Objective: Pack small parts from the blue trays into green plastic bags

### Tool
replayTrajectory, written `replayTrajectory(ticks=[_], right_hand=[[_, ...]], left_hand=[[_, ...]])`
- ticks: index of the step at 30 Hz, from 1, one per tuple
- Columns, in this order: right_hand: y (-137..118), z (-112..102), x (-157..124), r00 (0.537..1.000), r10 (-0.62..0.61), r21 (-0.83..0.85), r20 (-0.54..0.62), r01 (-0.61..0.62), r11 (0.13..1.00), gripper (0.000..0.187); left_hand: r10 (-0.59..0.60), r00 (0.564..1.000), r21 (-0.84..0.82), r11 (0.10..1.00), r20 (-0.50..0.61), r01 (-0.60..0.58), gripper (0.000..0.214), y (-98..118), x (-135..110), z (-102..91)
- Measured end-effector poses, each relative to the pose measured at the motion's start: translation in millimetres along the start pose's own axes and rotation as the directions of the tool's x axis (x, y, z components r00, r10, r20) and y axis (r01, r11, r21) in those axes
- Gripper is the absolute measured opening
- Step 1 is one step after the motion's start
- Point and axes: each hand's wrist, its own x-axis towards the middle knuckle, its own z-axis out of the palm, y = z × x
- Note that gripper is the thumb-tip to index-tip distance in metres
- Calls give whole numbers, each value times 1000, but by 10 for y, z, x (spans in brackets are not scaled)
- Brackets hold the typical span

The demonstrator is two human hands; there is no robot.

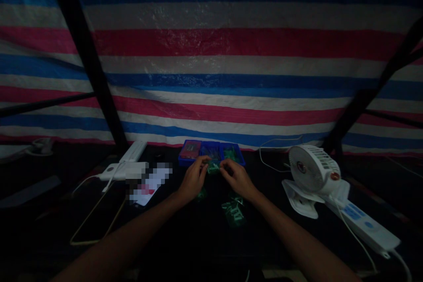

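My left hand (193, 179) and my right hand (237, 177) meet over a dark table, just in front of a blue tray (211, 152) with three compartments. Both pinch a small green packet (213, 168) held between them. Under my right wrist lies a pile of green packets (234, 212), and another green packet (200, 195) shows beneath my left hand. The tray holds a reddish item on the left and green pieces on the right; the dim light hides details.
A white clip-on fan (312, 176) stands at the right, beside a white power strip (366, 225) with cables. At the left lie white power banks (127, 165), a dark phone (95, 222) and a white card (150, 185). A striped tarp (211, 61) hangs behind.
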Motion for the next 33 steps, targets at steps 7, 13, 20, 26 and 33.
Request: replayTrajectory(ticks=[7,13,20,26,33], right_hand=[[18,10,0,999,32,25,-30,-31,999,14],[-6,-8,9,996,50,31,-68,-48,998,10],[-43,-1,10,999,25,24,-48,-24,999,12],[-35,-1,-7,993,76,55,-86,-71,996,15],[-62,-15,6,996,9,37,-88,-6,999,15]], left_hand=[[-10,1000,-12,1000,20,11,26,15,2,-15],[3,999,-27,1000,41,-1,29,45,3,-3],[-27,999,-44,999,28,28,24,-7,10,12],[-31,999,-39,999,33,33,25,1,3,3],[-33,996,-24,999,79,35,27,25,-6,-13]])
